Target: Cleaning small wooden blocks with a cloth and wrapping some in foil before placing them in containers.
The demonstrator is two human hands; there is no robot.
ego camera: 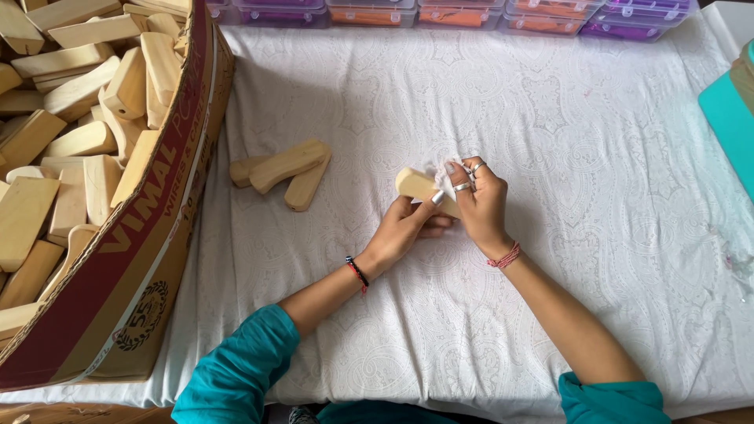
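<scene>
Over white cloth (pixel 550 141), hands gripping block (pixel 414 185)

Pale tan wooden block (pixel 416 185) at fingertips of both hands, white cloth scrap (pixel 441 169) just above them. Silver rings on right hand (pixel 481 206) fingers; red thread on that wrist, black/red band on left hand (pixel 402 229) wrist. Teal sleeves. Tablecloth (pixel 565 141) under fingers: white, embossed paisley. Left of fingers: tan blocks (pixel 281 171), maroon/brown carton (pixel 149 235). Purple/orange boxes (pixel 471 14) beyond.
</scene>
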